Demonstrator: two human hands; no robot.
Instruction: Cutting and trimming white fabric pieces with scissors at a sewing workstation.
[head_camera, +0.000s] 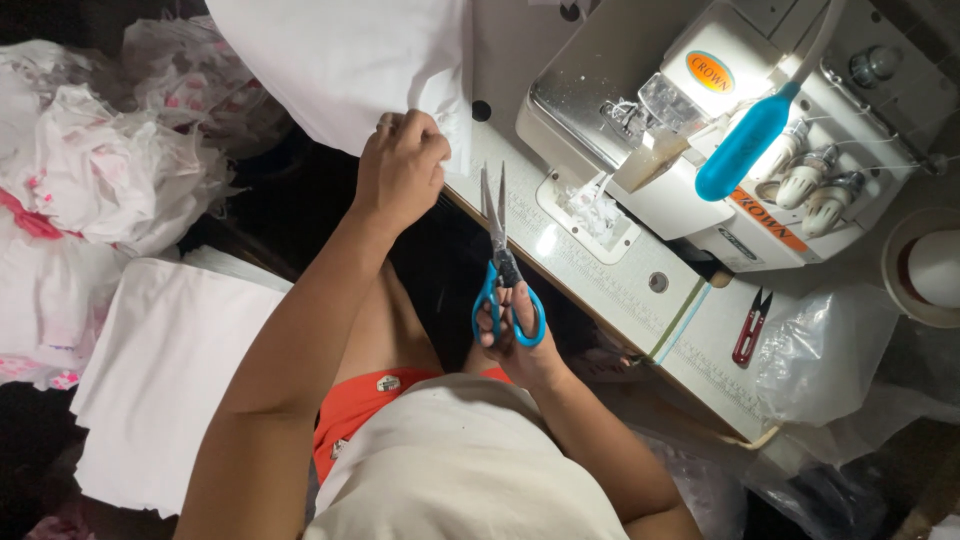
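Note:
My left hand (402, 168) pinches the lower edge of a white cloth (345, 65) that hangs over the table's near edge. My right hand (512, 340) grips blue-handled scissors (498, 255), fingers through the loops, blades slightly apart and pointing up toward the cloth's corner. The blade tips sit just right of my left hand and do not touch the cloth.
A white overlock sewing machine (640, 90) with a lit blue lamp (745, 150) stands on the table (610, 270). Red thread snips (750, 328) and a clear plastic bag (830, 350) lie at right. Stacked white cloth (165, 370) and crumpled pink-printed cloth (100, 170) lie at left.

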